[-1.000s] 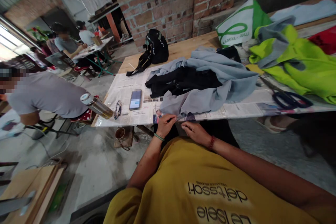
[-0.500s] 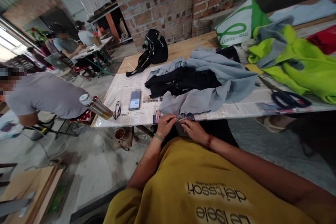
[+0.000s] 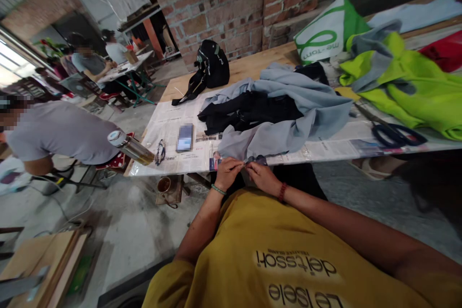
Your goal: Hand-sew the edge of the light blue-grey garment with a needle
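Observation:
At the table's front edge, my left hand [image 3: 228,173] is closed in a pinch on the near edge of a grey cloth [image 3: 274,139]. Close beside it my right hand [image 3: 266,179] is also pinched, its fingertips almost meeting those of the left. Whatever lies between the right fingertips is too small to make out. The cloth spreads loosely back over the newspaper-covered table [image 3: 162,125], with a black garment [image 3: 252,108] bunched in its middle.
Left on the table are a phone [image 3: 185,137], glasses [image 3: 160,152] and a bottle [image 3: 132,147]; a black bag [image 3: 212,65] stands behind. Scissors [image 3: 399,134], a yellow-green garment [image 3: 415,86] and a white-green bag [image 3: 328,33] lie right. A seated person [image 3: 61,130] is nearby.
My right hand has drawn in toward the left, so the fingertips are closer together. The left hand keeps its pinch. The view has shifted slightly.

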The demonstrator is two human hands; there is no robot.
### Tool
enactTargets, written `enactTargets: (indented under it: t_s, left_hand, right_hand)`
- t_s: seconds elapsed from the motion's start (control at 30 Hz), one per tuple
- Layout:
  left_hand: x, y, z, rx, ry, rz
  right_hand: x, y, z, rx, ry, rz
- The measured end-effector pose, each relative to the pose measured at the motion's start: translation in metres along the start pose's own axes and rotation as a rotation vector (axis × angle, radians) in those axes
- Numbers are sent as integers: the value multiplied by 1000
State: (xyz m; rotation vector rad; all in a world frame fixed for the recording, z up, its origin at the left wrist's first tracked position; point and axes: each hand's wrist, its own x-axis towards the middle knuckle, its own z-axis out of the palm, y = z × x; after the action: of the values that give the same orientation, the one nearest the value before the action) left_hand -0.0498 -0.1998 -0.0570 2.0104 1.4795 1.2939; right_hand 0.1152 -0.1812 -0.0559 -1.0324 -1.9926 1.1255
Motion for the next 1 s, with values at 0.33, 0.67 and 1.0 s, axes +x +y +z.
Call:
enactTargets:
  t_s: [0.33, 0.67, 1.0]
  left_hand:
    - [-2, -3, 0, 95, -49, 85]
    - [-25, 7, 12, 307, 139, 83]
    - [1, -4, 15, 248, 175, 104]
  right_hand:
    - [12, 2, 9, 21, 30, 87]
    - [9, -3, 7, 256, -27, 177]
    - [19, -9, -2, 362, 38, 150]
